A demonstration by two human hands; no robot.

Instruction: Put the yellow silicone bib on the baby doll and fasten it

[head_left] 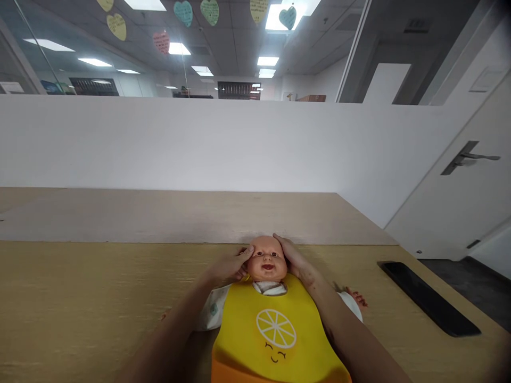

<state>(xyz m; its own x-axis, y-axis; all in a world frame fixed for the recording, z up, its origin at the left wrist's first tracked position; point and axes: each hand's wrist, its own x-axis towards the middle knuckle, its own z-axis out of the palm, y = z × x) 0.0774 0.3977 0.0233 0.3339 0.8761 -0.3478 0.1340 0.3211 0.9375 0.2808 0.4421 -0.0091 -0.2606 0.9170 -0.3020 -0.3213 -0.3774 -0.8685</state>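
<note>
A baby doll lies on its back on the wooden table, face up, in white clothing. Over its chest spreads a yellow bib with a white lemon slice, a smiling face and an orange lower part. My left hand is closed against one side of the doll's head, thumb on the temple and fingers curled near the neck. On the opposite side, my right hand cups the head with its fingers wrapped around it. Whatever lies behind the neck, including the bib's ends, is hidden.
A black flat tray-like object lies on the table to the right. Beyond the table rises a white wall with glass above it. A door with a metal handle is at the right.
</note>
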